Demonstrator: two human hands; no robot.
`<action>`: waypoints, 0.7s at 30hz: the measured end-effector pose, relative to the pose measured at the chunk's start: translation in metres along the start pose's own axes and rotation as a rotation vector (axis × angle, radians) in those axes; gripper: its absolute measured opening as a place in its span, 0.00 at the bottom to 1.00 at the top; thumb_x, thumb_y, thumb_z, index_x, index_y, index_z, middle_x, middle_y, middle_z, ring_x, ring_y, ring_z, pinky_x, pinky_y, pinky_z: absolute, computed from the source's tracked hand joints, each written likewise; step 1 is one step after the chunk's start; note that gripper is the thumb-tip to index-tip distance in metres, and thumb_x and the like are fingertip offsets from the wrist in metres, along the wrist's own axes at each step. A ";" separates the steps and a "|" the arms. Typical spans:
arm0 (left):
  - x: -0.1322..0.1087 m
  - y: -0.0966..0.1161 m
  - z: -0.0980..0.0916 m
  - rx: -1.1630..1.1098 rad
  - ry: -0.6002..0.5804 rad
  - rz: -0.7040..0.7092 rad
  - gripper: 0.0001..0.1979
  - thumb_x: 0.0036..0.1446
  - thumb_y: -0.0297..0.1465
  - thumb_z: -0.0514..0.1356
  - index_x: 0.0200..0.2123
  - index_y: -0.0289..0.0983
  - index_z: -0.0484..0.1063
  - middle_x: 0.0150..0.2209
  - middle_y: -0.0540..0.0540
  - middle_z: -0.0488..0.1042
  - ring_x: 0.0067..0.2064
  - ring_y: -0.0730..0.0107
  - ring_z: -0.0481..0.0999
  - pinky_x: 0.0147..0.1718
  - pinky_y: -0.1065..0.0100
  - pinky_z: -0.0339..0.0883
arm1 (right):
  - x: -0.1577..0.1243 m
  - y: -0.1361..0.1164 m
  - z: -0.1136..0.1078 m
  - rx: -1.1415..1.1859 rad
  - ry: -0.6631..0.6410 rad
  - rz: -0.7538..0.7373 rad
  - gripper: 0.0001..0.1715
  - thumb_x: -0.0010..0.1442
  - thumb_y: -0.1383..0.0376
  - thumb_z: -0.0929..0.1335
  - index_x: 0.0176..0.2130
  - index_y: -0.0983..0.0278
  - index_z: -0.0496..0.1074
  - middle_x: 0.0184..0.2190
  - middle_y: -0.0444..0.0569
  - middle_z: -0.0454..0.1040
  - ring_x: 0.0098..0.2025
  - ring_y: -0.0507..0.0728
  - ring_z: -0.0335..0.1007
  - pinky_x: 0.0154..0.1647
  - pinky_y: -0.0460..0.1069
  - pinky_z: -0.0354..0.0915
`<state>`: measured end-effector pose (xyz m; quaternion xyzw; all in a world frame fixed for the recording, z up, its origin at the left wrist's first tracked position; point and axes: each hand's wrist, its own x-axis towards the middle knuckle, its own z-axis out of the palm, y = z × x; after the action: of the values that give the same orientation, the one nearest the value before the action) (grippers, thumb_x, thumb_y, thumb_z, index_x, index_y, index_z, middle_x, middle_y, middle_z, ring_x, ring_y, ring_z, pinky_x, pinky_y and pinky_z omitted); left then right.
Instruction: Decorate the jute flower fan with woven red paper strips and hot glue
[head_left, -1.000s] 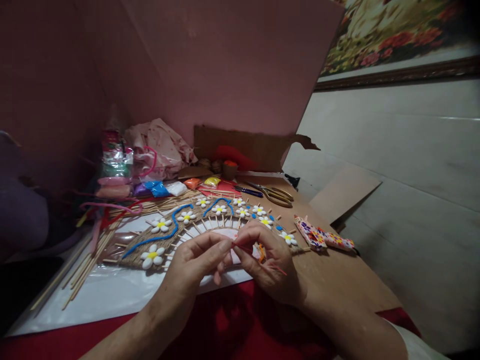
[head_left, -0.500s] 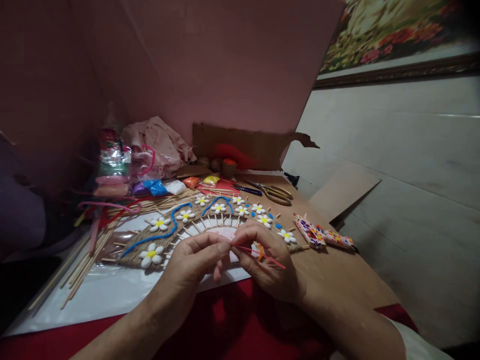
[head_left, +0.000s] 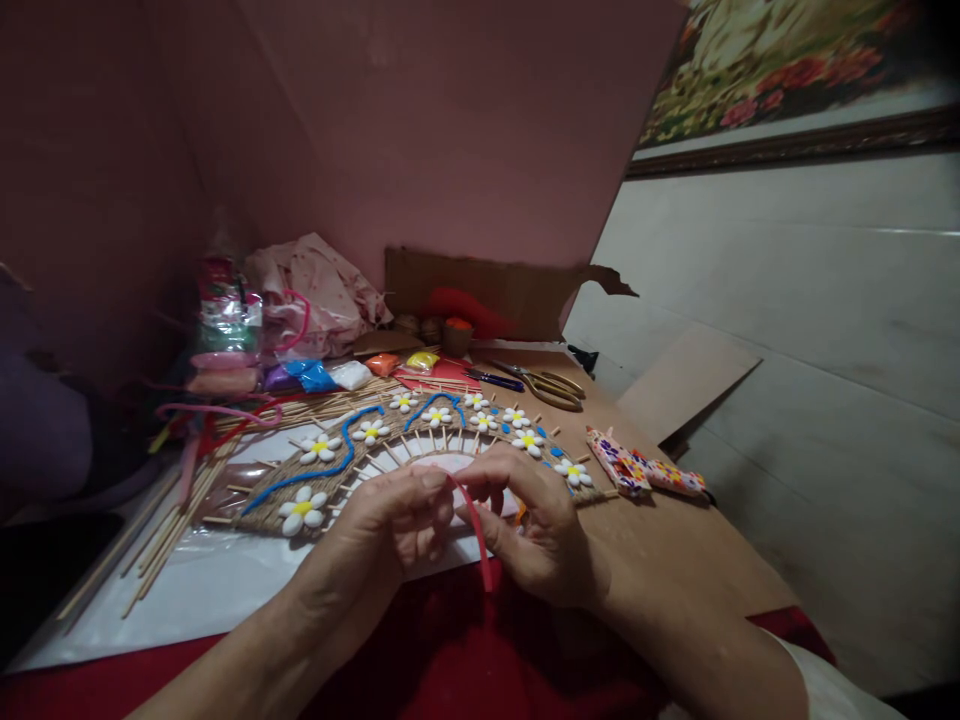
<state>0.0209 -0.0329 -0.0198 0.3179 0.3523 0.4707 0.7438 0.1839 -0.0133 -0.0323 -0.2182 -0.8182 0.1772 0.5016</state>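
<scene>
My left hand (head_left: 386, 535) and my right hand (head_left: 544, 530) meet near the table's front, both pinched on a thin red pipe cleaner (head_left: 472, 520) that bends down between them. A small orange piece (head_left: 520, 515) shows under my right fingers. Just behind my hands lies an arched twine-and-stick craft (head_left: 397, 450) with white and yellow flowers and blue pipe-cleaner curls.
Gold scissors (head_left: 547, 388) and a blue-handled tool (head_left: 495, 380) lie at the back. Two patterned pieces (head_left: 645, 472) sit to the right. Wooden sticks (head_left: 172, 520), pink pipe cleaners (head_left: 217, 412), clay packets (head_left: 322, 375) and bags crowd the left. Torn cardboard (head_left: 502, 290) stands behind.
The red pipe cleaner, earlier stretched sideways toward the right, now bends downward between my hands. My fingers have shifted along it; the hands stay in place.
</scene>
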 end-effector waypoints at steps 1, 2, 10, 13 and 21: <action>0.000 0.000 0.000 -0.023 0.005 -0.016 0.07 0.49 0.31 0.63 0.31 0.33 0.76 0.27 0.49 0.72 0.28 0.75 0.68 0.30 0.72 0.64 | 0.000 0.000 0.000 0.003 -0.003 -0.003 0.13 0.57 0.72 0.66 0.44 0.63 0.68 0.32 0.46 0.69 0.32 0.51 0.65 0.30 0.47 0.63; 0.000 0.001 0.000 -0.047 0.010 -0.029 0.06 0.48 0.30 0.64 0.30 0.33 0.76 0.26 0.49 0.71 0.27 0.76 0.68 0.29 0.72 0.63 | 0.000 0.000 0.000 -0.005 -0.005 0.002 0.13 0.57 0.72 0.66 0.44 0.63 0.68 0.32 0.46 0.69 0.32 0.51 0.65 0.30 0.47 0.63; 0.006 0.001 -0.006 -0.200 0.054 -0.138 0.05 0.48 0.27 0.64 0.31 0.32 0.74 0.23 0.51 0.69 0.25 0.77 0.68 0.24 0.74 0.62 | -0.004 0.001 0.002 -0.088 0.047 0.112 0.13 0.58 0.70 0.65 0.45 0.63 0.65 0.34 0.47 0.69 0.32 0.51 0.65 0.30 0.47 0.63; 0.005 0.005 -0.005 -0.218 0.073 -0.157 0.03 0.49 0.26 0.62 0.30 0.32 0.74 0.22 0.51 0.69 0.24 0.78 0.68 0.22 0.75 0.60 | -0.002 0.003 0.002 -0.125 0.075 0.151 0.05 0.60 0.70 0.64 0.39 0.63 0.67 0.32 0.45 0.69 0.32 0.51 0.66 0.32 0.47 0.63; 0.003 0.007 -0.001 -0.232 0.100 -0.154 0.03 0.49 0.25 0.62 0.28 0.31 0.73 0.21 0.51 0.69 0.22 0.79 0.68 0.19 0.76 0.59 | 0.001 0.004 0.001 -0.150 0.049 0.215 0.10 0.64 0.66 0.60 0.33 0.64 0.66 0.28 0.44 0.67 0.30 0.51 0.64 0.31 0.47 0.60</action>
<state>0.0181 -0.0272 -0.0153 0.1782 0.3553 0.4650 0.7911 0.1836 -0.0096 -0.0344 -0.3460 -0.7883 0.1630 0.4819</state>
